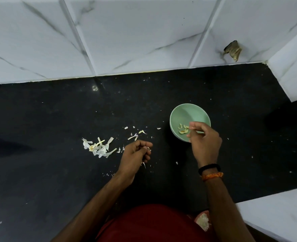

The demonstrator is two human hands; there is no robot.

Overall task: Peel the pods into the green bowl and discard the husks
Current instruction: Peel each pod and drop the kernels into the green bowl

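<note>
no readable text, labels, brands or numbers anywhere

Both bare forearms reach forward from the bottom of the view, the left slanting in from the lower left, the right rising more steeply from the lower right. The left hand is seen from the back, its fingers curled in toward the palm around small pale bits that show at the fingertips and under the hand. The right hand lies further forward, also back-up, its thumb and fingers drawn together at the tips; whether they pinch anything cannot be told. The right wrist wears a black band and an orange thread.
</note>
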